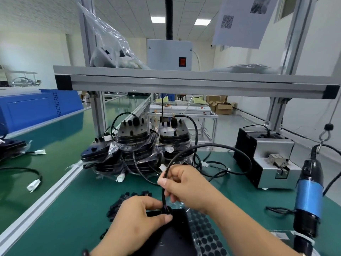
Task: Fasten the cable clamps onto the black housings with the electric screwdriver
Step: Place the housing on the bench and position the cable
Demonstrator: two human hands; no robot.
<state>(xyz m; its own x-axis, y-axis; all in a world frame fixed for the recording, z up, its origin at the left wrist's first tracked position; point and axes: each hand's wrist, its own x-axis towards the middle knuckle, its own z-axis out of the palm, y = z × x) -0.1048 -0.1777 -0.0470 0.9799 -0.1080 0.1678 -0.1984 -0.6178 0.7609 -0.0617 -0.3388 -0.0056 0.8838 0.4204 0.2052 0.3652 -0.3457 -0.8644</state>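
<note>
In a bright workshop, the green desk [73,209] is set under an aluminium shelf [184,80]. Stacked housings [132,145] are kept at 12 o'clock, and the electric screwdriver [308,196] is hung within reach at 4 o'clock. At 6 o'clock one black housing [171,235] is worked on. Its cable [212,146] is pinched upright in the right hand [186,185] grip and pinched at its root by the left hand [136,217], probably for clamping. Spare cable clamps [129,198] are heaped at 7 o'clock.

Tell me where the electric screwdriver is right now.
The electric screwdriver hangs at the far right of the head view, above the green bench, just right of the grey box.
</note>
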